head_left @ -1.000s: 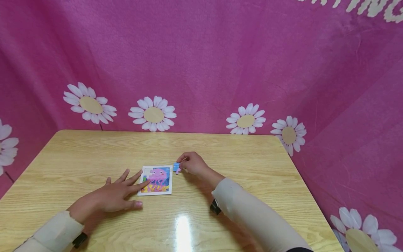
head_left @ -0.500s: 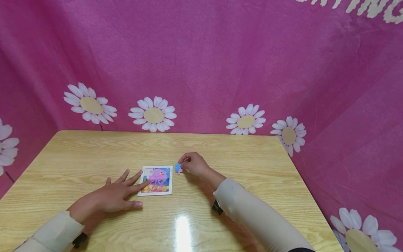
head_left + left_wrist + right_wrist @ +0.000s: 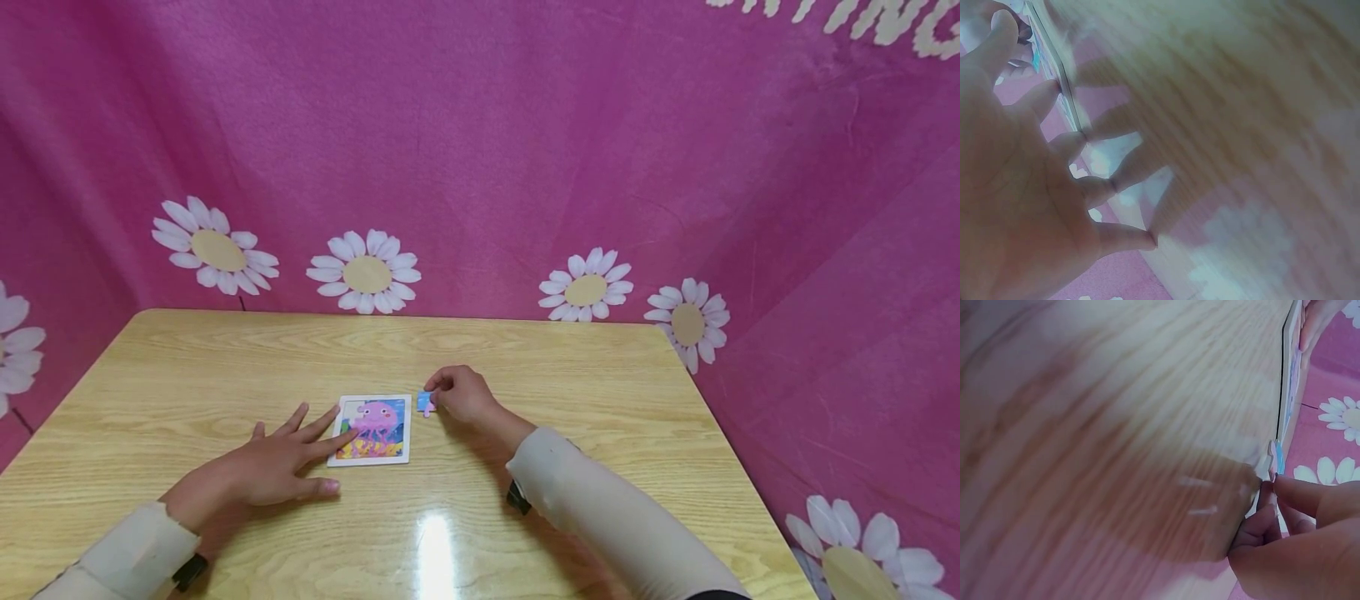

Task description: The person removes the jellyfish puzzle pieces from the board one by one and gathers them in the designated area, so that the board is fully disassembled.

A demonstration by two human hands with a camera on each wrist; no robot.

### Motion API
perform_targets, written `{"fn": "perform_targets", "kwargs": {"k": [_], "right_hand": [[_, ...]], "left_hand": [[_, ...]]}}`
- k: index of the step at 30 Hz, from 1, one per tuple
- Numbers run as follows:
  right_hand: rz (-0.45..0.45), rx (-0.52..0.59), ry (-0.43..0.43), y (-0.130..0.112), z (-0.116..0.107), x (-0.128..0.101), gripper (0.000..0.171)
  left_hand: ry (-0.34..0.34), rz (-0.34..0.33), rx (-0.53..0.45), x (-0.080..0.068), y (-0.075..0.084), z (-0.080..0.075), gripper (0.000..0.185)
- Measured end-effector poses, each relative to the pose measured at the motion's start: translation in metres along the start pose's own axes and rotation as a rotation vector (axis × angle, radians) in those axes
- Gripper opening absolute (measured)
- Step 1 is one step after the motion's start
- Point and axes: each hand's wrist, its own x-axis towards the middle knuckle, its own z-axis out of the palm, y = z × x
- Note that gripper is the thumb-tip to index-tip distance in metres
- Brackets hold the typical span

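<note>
A small white-framed jigsaw board (image 3: 372,429) with a pink jellyfish picture lies flat on the wooden table (image 3: 225,367). My left hand (image 3: 281,462) lies flat with straight spread fingers, its fingertips (image 3: 347,435) resting on the board's left side. My right hand (image 3: 459,392) pinches a small blue and pink puzzle piece (image 3: 425,403) just right of the board's upper right corner, low over the table. In the right wrist view the piece (image 3: 1275,462) shows edge-on at my fingertips, next to the board's edge (image 3: 1290,394). The left wrist view shows my spread fingers (image 3: 1110,187) beside the board (image 3: 1054,69).
A pink cloth backdrop (image 3: 480,150) with white daisies hangs behind and to the right of the table. The table's right edge (image 3: 720,417) runs close to the cloth. A light glare (image 3: 435,542) sits on the tabletop near me.
My right hand has carried the puzzle piece slightly right and down toward the tabletop. My left hand and the board have stayed put.
</note>
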Motion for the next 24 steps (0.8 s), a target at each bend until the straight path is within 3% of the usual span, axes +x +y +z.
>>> {"fn": "perform_targets", "kwargs": {"k": [24], "right_hand": [[0.007,-0.072,0.042,-0.0005,0.0045,-0.0016,0.011]], "left_hand": [[0.005,0.012,0.005,0.0000,-0.0001,-0.0001,0.080]]}}
